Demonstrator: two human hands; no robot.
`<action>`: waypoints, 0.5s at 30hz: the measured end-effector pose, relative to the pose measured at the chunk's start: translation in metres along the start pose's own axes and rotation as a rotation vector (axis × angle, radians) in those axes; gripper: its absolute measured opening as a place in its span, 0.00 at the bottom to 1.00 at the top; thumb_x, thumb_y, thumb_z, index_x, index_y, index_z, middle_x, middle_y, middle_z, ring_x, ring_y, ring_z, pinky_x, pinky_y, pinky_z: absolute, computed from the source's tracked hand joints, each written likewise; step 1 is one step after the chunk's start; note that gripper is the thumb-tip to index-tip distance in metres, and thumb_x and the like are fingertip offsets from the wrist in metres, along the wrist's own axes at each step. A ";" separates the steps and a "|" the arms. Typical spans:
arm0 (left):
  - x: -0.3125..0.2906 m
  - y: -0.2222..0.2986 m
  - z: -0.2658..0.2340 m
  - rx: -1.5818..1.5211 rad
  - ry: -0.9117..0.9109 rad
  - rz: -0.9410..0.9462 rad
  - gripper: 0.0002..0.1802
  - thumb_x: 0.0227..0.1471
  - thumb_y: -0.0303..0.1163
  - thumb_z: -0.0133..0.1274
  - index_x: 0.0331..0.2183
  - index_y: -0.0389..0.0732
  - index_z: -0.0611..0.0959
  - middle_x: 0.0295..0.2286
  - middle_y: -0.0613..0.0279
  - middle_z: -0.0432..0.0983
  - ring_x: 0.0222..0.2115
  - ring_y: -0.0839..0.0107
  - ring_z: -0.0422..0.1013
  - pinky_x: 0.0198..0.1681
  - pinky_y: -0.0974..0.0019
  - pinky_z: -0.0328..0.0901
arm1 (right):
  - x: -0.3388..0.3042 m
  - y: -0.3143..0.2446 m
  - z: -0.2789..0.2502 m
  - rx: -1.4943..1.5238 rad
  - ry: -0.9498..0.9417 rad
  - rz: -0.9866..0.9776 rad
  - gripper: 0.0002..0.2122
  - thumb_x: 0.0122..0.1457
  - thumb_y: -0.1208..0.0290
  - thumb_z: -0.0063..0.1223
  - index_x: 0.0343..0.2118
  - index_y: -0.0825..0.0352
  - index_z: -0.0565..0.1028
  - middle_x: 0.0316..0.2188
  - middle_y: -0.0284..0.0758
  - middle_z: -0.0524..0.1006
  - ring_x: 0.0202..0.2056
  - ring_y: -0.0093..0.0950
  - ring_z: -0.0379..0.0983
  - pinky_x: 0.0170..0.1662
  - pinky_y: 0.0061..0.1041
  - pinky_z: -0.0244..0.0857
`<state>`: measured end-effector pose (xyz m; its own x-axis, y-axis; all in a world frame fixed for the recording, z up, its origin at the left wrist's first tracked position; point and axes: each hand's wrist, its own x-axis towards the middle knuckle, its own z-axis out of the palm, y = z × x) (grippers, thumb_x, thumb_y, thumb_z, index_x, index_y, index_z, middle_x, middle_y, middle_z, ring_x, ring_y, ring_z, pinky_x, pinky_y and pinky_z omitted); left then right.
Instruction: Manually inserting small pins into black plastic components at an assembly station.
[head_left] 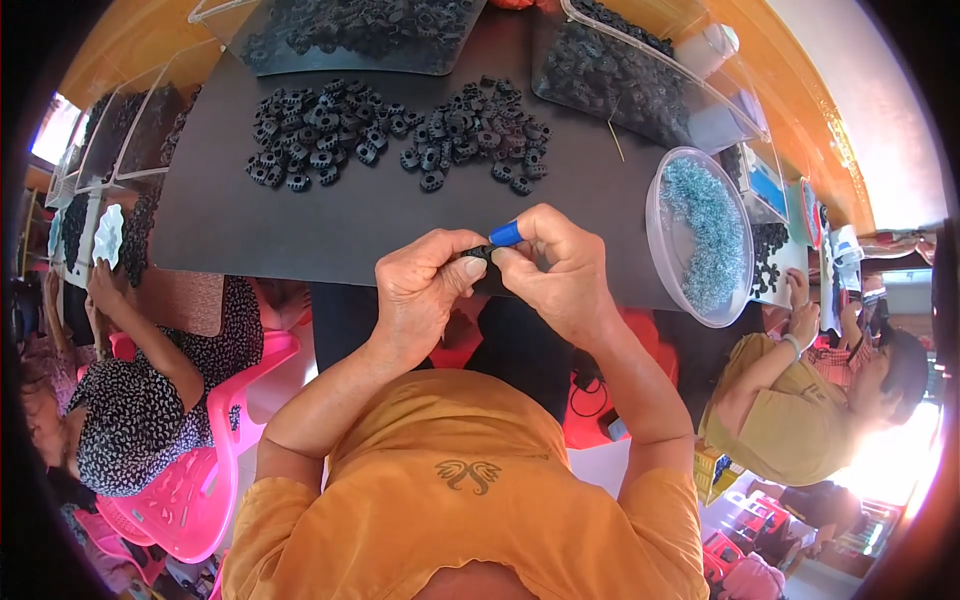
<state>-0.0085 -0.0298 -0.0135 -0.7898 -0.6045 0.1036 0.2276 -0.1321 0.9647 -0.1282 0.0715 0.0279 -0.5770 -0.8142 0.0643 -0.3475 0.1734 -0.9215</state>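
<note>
My left hand (425, 285) pinches a small black gear-like plastic part (482, 252) between thumb and fingers, just above the near edge of the black table (330, 225). My right hand (555, 265) holds a short blue tool (505, 234) against that part; the two hands touch. Two loose heaps of the same black toothed parts (320, 130) lie on the table farther back, the second heap (475, 130) to its right. The part itself is mostly hidden by my fingers.
A round clear tub of small bluish-grey pieces (705, 235) stands at the right. Clear trays of black parts (630, 75) line the far side, another tray (360, 30) at the back. One person sits on a pink chair (215, 440) at the left, another person (800, 400) at the right.
</note>
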 end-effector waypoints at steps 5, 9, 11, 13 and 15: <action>0.000 -0.002 0.002 0.244 0.036 0.108 0.06 0.46 0.23 0.57 0.31 0.34 0.80 0.20 0.64 0.71 0.18 0.79 0.65 0.22 0.76 0.61 | -0.001 0.010 0.001 -0.095 0.025 -0.146 0.05 0.47 0.85 0.53 0.27 0.70 0.71 0.24 0.29 0.71 0.23 0.14 0.64 0.24 0.16 0.60; 0.004 -0.012 0.004 0.375 0.076 0.295 0.09 0.40 0.18 0.58 0.30 0.34 0.79 0.17 0.59 0.69 0.16 0.70 0.66 0.20 0.71 0.61 | 0.001 0.012 0.009 -0.239 0.120 -0.434 0.07 0.42 0.85 0.52 0.23 0.69 0.67 0.19 0.38 0.67 0.20 0.34 0.64 0.23 0.30 0.59; 0.004 -0.013 0.005 0.393 0.088 0.319 0.10 0.38 0.17 0.58 0.29 0.34 0.79 0.17 0.58 0.69 0.16 0.68 0.66 0.20 0.70 0.61 | 0.002 0.014 0.010 -0.214 0.124 -0.417 0.07 0.42 0.85 0.52 0.23 0.69 0.67 0.19 0.37 0.67 0.21 0.35 0.64 0.23 0.31 0.59; 0.004 -0.012 0.005 0.386 0.066 0.273 0.10 0.39 0.17 0.57 0.30 0.34 0.79 0.18 0.59 0.70 0.16 0.71 0.66 0.19 0.70 0.60 | 0.002 0.016 0.010 -0.190 0.134 -0.402 0.07 0.41 0.85 0.52 0.23 0.69 0.67 0.18 0.37 0.67 0.21 0.36 0.64 0.23 0.31 0.59; 0.003 -0.007 0.005 0.345 0.052 0.207 0.10 0.40 0.17 0.57 0.31 0.34 0.79 0.19 0.59 0.70 0.16 0.72 0.65 0.19 0.70 0.60 | 0.002 0.017 0.007 -0.157 0.115 -0.331 0.06 0.43 0.85 0.52 0.24 0.69 0.68 0.19 0.37 0.68 0.22 0.35 0.65 0.24 0.31 0.59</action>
<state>-0.0154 -0.0272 -0.0193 -0.7154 -0.6307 0.3007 0.1678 0.2628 0.9502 -0.1300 0.0692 0.0095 -0.4907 -0.7745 0.3992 -0.6328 0.0018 -0.7743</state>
